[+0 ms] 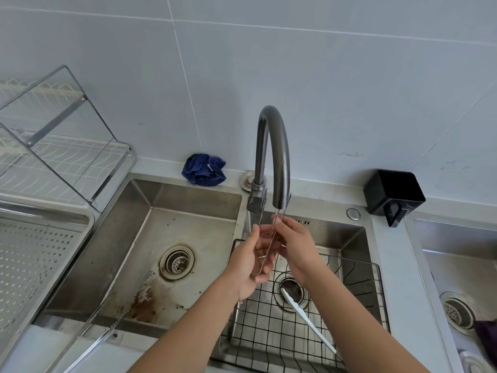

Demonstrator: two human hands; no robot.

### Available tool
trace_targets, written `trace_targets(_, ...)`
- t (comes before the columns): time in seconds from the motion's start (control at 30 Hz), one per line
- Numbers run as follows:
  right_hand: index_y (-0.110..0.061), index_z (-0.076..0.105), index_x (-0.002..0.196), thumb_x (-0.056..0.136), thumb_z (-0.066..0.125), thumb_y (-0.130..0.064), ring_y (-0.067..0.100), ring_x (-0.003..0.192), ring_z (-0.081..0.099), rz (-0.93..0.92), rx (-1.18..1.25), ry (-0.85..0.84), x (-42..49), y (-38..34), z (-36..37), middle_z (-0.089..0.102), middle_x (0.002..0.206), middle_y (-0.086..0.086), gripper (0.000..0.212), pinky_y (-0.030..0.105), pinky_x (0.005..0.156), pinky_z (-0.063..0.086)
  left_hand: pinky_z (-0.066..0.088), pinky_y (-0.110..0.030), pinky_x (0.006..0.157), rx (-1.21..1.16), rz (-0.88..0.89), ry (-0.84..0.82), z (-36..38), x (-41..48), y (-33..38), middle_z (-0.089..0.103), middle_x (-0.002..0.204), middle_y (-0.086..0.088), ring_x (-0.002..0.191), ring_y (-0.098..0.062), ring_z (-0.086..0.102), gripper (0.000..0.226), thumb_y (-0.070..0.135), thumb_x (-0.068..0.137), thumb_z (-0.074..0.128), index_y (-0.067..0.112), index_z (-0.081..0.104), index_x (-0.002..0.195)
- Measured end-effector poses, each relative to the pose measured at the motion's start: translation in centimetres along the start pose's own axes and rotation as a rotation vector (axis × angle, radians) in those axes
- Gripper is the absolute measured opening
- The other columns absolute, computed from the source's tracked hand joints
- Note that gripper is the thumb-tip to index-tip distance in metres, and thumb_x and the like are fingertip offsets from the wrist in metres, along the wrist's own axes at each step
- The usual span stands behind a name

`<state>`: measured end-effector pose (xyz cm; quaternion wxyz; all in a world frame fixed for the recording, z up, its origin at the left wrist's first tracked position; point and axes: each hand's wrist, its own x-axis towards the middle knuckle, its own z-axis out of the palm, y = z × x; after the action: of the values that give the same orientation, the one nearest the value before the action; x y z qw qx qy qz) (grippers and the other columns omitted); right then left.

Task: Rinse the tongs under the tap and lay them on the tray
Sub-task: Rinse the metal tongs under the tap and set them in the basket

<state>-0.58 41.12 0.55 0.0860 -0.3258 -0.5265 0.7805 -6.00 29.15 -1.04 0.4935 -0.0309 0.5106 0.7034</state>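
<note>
Far left, on the table: perforated tray (40, 254), parked hard by the sink, likely for a short carry after rinsing; cut off by the frame edge. Behind it, wire dish rack (61, 146), also partly out of view. Next, stained left basin (129, 251), with a blue cloth (204, 169) bunched on the ledge behind.

Centre: tongs (273, 230) held upright straight under the spout of the tap (271, 146), bend down and tips up, probably for run-off along both arms into the right basin. Left grip (250, 267) closed round the lower part, bend against the palm. Right grip (295, 246) pinching one arm near its tip, seemingly for a rub under the stream. Hard to judge the flow: only a faint thread below the spout. Tips of the tongs lost against fingers and tap.

Below the grips, black wire grid (269, 332) across the right basin, carrying a white utensil (309, 319), kind unclear. Further right, black box (394, 195) on the table, purpose unclear; then another sink (457, 310), cropped by the frame.
</note>
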Motion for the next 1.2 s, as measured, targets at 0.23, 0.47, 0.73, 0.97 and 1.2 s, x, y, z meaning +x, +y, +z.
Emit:
trace_targets(0.23, -0.016, 0.07, 0.106, 0.105, 0.054, -0.016, 0.023, 0.087, 0.075, -0.049, -0.058, 0.015, 0.1, 0.6, 0.9, 0.079, 0.101, 0.01, 0.016, 0.037, 0.077, 0.06, 0.031, -0.021, 0.035, 0.135, 0.145, 0.108, -0.7, -0.3, 0.0, 0.062, 0.067, -0.009, 0.044, -0.016, 0.049, 0.047, 0.055, 0.1, 0.045, 0.017, 0.074, 0.107)
trace_targets(0.47, -0.01, 0.062, 0.097, 0.106, 0.051, -0.023, 0.019, 0.068, 0.074, -0.062, -0.265, 0.251, 1.6, 0.4, 1.8, 0.078, 0.076, 0.006, 0.019, 0.042, 0.066, 0.059, 0.028, -0.019, 0.036, 0.306, 0.19, 0.1, -0.2, -1.3, -0.1, 0.059, 0.064, 0.003, 0.046, -0.01, 0.046, 0.038, 0.053, 0.104, 0.041, 0.035, 0.074, 0.109)
trace_targets(0.73, -0.013, 0.065, 0.098, 0.102, 0.052, -0.018, 0.024, 0.081, 0.067, 0.117, -0.14, 0.059, 0.3, 3.4, 3.5, 0.07, 0.089, 0.011, 0.014, 0.036, 0.066, 0.054, 0.038, -0.02, 0.043, 0.339, 0.203, 0.278, 0.3, -0.8, -0.5, 0.066, 0.069, 0.007, 0.053, -0.005, 0.057, 0.019, 0.037, 0.105, 0.048, 0.035, 0.067, 0.105)
trace_targets(0.97, -0.008, 0.061, 0.112, 0.104, 0.058, -0.022, 0.025, 0.083, 0.072, 0.075, 0.193, 0.006, 1.8, -0.9, 3.6, 0.079, 0.1, 0.015, 0.016, 0.043, 0.076, 0.058, 0.019, -0.02, 0.034, 0.272, 0.172, 0.164, -1.1, -0.8, -0.4, 0.045, 0.051, -0.002, 0.036, -0.011, 0.028, 0.033, 0.043, 0.103, 0.051, 0.013, 0.063, 0.096)
trace_targets(1.2, 0.0, 0.059, 0.117, 0.089, 0.071, -0.01, 0.029, 0.077, 0.065, 0.13, 0.43, -0.241, 0.6, -1.4, 2.6, 0.068, 0.089, 0.016, 0.032, 0.041, 0.075, 0.06, 0.02, -0.02, 0.038, 0.315, 0.02, -0.024, -2.9, -2.5, -1.3, 0.041, 0.044, -0.004, 0.03, -0.013, 0.028, 0.069, 0.075, 0.089, 0.047, 0.009, 0.065, 0.077)
